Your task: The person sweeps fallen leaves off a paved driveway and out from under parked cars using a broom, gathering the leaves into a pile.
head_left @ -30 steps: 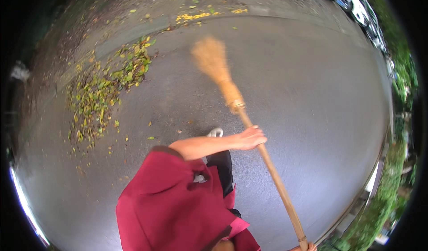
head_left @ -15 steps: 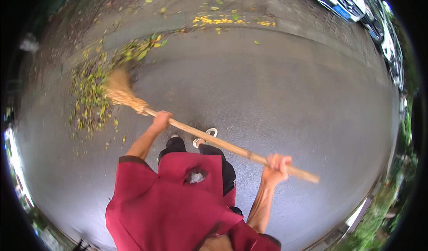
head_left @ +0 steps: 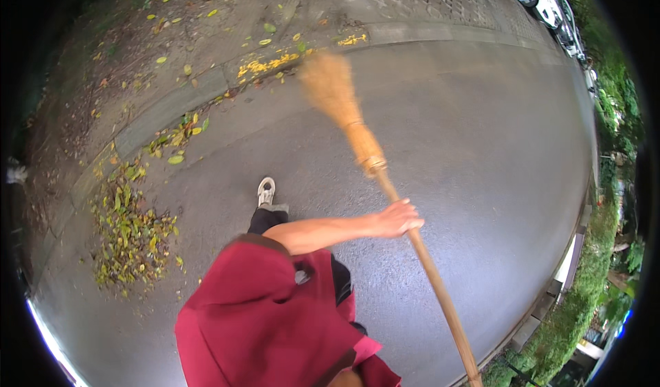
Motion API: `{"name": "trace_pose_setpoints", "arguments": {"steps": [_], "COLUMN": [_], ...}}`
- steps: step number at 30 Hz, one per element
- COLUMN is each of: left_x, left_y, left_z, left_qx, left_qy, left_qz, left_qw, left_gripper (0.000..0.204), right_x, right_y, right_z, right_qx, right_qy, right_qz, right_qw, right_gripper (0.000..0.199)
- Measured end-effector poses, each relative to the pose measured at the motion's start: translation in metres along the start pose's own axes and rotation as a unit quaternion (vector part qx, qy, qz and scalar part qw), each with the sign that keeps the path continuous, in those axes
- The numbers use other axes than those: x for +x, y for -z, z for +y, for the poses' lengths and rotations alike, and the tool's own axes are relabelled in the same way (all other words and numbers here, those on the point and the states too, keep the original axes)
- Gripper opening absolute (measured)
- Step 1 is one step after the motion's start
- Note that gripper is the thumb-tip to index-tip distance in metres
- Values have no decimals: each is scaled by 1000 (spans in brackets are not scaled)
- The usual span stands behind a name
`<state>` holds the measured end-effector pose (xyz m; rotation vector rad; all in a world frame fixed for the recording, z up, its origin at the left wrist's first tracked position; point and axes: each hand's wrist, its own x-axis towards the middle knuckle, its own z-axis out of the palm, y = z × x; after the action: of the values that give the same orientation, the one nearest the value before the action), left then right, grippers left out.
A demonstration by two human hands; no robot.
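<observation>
A straw broom (head_left: 352,129) with a long wooden handle slants across the road in front of me. My left hand (head_left: 397,219) is closed round the handle, a little below the bound neck of the straw head. The straw head is slightly blurred and points away from me, close to the curb in the picture. The handle runs down to the lower edge at the right. My right hand is out of sight. To the left, a pile of yellow and green leaves (head_left: 130,239) lies on the road, apart from the broom.
A concrete curb (head_left: 148,122) with worn yellow paint borders the leaf-strewn dirt ground (head_left: 75,105) at the far left. Parked cars (head_left: 546,8) stand at the far right. Green plants (head_left: 570,318) line the right edge. My shoe (head_left: 266,190) is on the wet-looking road.
The broom head has swung from the leaf pile at the left over to the right and farther off. My left hand has moved right with the handle. My right hand has left the view.
</observation>
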<state>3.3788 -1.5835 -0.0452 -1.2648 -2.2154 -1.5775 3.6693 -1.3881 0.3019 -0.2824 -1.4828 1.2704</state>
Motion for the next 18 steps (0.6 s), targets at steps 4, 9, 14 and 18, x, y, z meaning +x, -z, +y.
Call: {"name": "trace_pose_setpoints", "arguments": {"steps": [4, 9, 14, 18], "left_x": [69, -48, -248, -402], "left_y": [9, 72, 180, 249], "left_z": [-146, -146, -66, -57], "left_qx": [18, -3, 133, 287], "left_qy": [51, 156, 401, 530], "left_qz": [-173, 39, 51, 15], "left_qw": [983, 987, 905, 798], "left_gripper": [5, 14, 10, 3], "right_x": [-64, -23, -45, -175], "right_y": [-127, -177, -253, -314], "right_z": [48, 95, 170, 246], "right_qx": [-13, 14, 96, 114], "right_qy": [56, -92, -274, -470], "right_qz": [11, 40, -228, -241], "right_qw": [998, 995, 929, 841], "right_gripper": [32, 43, 38, 26]}}
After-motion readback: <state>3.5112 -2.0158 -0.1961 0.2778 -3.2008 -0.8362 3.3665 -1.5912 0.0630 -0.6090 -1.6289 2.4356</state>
